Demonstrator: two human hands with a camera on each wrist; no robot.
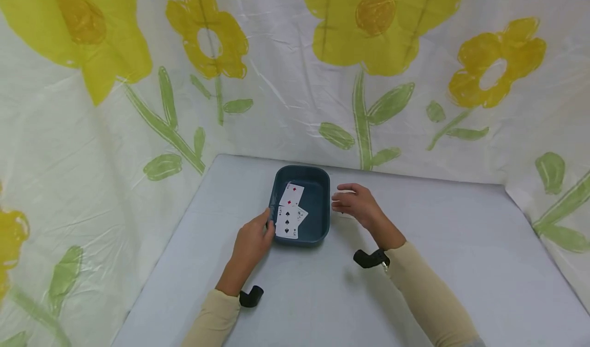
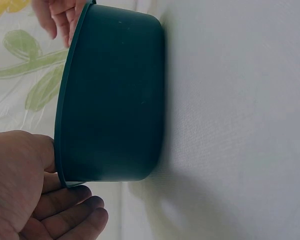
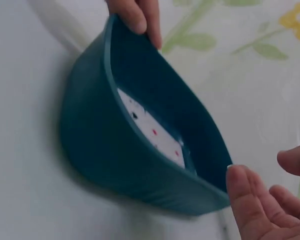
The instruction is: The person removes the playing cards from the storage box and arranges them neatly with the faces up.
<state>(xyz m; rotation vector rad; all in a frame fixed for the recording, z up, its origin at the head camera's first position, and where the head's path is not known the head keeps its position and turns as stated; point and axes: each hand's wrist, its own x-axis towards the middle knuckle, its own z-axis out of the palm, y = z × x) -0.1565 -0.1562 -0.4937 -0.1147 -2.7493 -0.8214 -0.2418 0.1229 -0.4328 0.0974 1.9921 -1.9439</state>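
Note:
A dark teal plastic basin (image 1: 315,203) stands on the table, its long side running away from me. Inside lie several playing cards (image 1: 288,221), overlapping along its left part; a three of spades and a red diamond card face up. My left hand (image 1: 252,239) grips the basin's left rim, thumb on one side and fingers on the other, as the left wrist view shows. Just beyond the right rim hovers my right hand (image 1: 357,203), fingers loosely bent, holding nothing visible. Beneath it, a white card (image 1: 344,215) on the table is mostly hidden.
The white table (image 1: 451,255) reaches out on both sides of the basin. A white curtain (image 1: 276,106) printed with yellow flowers hangs behind the table and along its sides. Each wrist carries a black camera mount (image 1: 369,258).

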